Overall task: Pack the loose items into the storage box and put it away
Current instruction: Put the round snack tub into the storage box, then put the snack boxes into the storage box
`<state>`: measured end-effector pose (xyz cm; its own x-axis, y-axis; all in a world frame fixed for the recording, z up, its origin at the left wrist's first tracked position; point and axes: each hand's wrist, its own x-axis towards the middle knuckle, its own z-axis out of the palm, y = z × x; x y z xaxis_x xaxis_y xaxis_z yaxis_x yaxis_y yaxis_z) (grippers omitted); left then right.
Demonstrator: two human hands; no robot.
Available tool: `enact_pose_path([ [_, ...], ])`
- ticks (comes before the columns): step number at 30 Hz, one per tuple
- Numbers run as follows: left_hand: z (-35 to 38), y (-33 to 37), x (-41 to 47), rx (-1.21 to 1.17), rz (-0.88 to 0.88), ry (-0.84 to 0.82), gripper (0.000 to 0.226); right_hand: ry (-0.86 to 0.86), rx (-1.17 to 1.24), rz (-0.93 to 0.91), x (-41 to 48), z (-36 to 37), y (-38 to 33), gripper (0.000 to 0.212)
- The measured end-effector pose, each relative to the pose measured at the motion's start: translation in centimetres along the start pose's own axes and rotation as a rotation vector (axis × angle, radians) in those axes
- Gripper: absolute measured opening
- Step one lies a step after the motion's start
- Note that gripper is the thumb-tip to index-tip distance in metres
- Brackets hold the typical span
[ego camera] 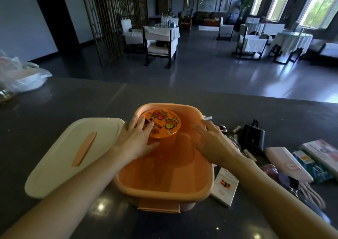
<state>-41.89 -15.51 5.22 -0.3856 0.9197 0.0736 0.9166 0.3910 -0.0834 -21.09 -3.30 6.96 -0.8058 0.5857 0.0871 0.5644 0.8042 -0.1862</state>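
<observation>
An orange storage box (182, 195) stands open on the dark counter in front of me. Inside it, at the far left, sits a round orange cup (164, 125) with a cartoon lid. My left hand (136, 140) holds that cup, fingers on the lid and thumb round its side. Over the right part of the box my right hand (213, 141) hovers with fingers spread and nothing in it. The cream box lid (54, 162) with an orange handle lies flat to the left of the box.
Loose items lie right of the box: a white card packet (225, 185), a black pouch (253, 138), a pink power bank (287, 163), small boxes (318, 156), a looped cable (311, 195). A plastic bag (16, 74) sits far left. Beyond the counter edge are dining chairs and tables.
</observation>
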Motion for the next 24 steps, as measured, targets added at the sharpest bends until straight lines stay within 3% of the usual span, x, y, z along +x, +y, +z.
enact_pose_path([
  [5,-2.3,3.0,0.2,-0.153,0.02,0.072,0.079,0.197,0.095,0.063,-2.5,-1.4,1.3,0.05],
  [12,-6.0,14.7,0.1,-0.442,0.271,0.266,0.063,0.162,0.101,0.181,-7.5,-3.3,9.7,0.056],
  [18,-4.7,26.4,1.4,-0.56,0.418,0.163,0.069,0.122,0.115,0.354,-14.9,-4.6,23.2,0.055],
  [24,-0.9,36.0,3.7,-0.475,0.331,-0.115,0.093,0.073,0.143,0.355,-19.0,-4.8,32.9,0.064],
])
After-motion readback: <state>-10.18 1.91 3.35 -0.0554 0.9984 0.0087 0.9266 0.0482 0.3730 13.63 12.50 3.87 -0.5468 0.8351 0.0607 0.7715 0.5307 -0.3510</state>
